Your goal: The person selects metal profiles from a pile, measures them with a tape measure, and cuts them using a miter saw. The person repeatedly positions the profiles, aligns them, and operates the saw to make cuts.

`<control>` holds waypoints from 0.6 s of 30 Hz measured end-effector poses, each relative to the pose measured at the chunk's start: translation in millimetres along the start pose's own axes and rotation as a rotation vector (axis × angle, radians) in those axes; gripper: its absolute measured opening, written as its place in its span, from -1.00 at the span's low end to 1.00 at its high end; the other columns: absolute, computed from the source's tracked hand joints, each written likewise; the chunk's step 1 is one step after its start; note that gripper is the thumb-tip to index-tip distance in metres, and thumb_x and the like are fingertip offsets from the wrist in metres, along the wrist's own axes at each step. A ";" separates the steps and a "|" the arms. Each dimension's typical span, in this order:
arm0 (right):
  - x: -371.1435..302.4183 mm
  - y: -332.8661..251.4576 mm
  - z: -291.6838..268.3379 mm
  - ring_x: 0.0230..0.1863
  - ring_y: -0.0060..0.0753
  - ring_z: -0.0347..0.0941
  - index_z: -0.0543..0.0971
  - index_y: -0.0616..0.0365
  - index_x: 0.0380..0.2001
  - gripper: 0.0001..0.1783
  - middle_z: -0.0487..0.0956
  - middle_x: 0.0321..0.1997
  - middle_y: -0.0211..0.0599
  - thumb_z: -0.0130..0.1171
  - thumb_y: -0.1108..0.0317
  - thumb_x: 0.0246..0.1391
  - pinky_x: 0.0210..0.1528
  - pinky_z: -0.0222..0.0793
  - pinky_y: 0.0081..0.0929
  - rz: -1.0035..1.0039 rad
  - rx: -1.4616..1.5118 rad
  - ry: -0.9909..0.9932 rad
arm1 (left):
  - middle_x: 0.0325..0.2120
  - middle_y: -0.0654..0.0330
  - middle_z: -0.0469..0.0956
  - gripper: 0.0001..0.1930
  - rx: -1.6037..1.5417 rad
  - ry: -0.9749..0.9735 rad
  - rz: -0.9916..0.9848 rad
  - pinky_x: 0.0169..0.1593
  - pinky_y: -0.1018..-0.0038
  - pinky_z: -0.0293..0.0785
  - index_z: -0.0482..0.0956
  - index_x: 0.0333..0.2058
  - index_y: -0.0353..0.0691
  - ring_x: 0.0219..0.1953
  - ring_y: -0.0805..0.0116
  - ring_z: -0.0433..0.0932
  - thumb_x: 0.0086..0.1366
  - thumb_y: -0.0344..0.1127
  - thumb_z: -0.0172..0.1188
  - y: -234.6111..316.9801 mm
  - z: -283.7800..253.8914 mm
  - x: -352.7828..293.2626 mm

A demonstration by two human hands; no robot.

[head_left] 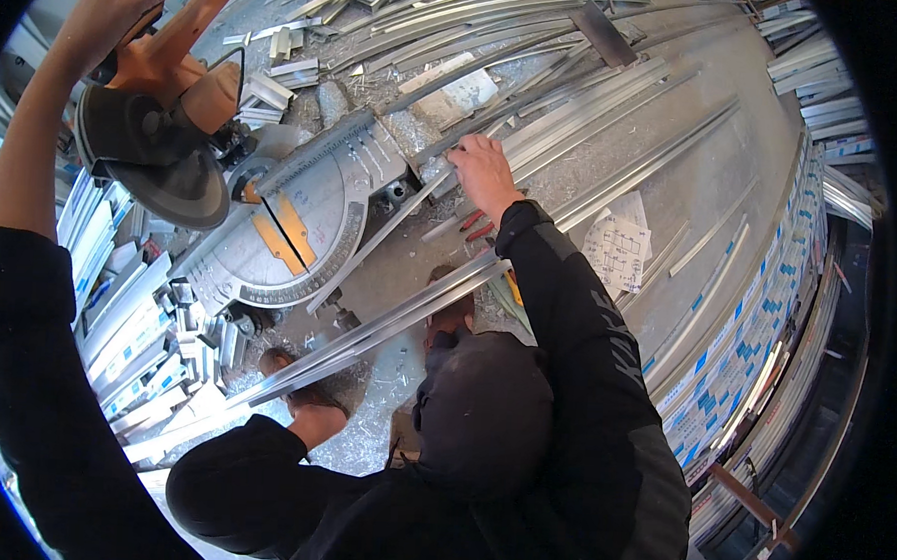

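Saw: the orange mitre saw (194, 29) stands at upper left; its round disc (187, 187) is raised, apart from the semicircular metal saw table (327, 205) beneath.
Saw table: it bears a yellow insert (292, 235) with a dark slot through it, and a graduated scale along its curved edge.
Left hand: the left hand (115, 10) is up at the top edge of the view, fingers wrapped around the saw's dark handle, thumb lying along it.
Right hand: the right hand (485, 174) reaches to the right end of the saw, fingers bent downward, tips at the upper end of a thin silvery strip (380, 239); whether they close around it or only press on it, I cannot tell.
Thin strip: it slants beside the saw table, from below the curved edge up to the right fingertips.
Rack: at far right, a dark rack with a rust-brown bar (744, 493) holds long lengths lying close together.
Wrapped stack: blue-and-white covered lengths (731, 342) lie side by side, just left of the rack.
Long profiles: a bundle of silvery profiles (387, 322) runs diagonally above the person's feet.
Offcuts: short metal pieces (200, 354) are heaped at left, near the saw.
Near the right forearm: red-handled pliers (476, 224) and sketched paper sheets (618, 249).
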State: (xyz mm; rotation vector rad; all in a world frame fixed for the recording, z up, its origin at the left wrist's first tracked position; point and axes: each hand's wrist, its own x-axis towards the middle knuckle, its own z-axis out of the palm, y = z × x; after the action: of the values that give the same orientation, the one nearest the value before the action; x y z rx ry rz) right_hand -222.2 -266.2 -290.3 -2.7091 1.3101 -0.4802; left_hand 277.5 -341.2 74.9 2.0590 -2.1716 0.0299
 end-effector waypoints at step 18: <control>-68.4 -58.6 -77.9 -0.25 -0.14 0.52 0.62 -0.10 -0.11 -0.74 0.47 -0.29 -0.30 0.28 0.17 0.13 -0.22 0.42 -0.16 -0.376 0.271 -0.210 | -0.26 -0.04 0.66 -0.13 -0.043 0.035 -0.062 -0.20 0.31 0.63 0.60 0.07 -0.22 -0.28 0.14 0.67 0.27 0.56 0.07 38.1 0.1 -40.8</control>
State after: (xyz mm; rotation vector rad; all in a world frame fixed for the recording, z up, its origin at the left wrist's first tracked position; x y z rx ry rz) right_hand -243.1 -172.3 -220.2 -2.6826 0.6341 -0.3575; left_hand 241.5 -298.6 73.2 2.0846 -2.0686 0.0125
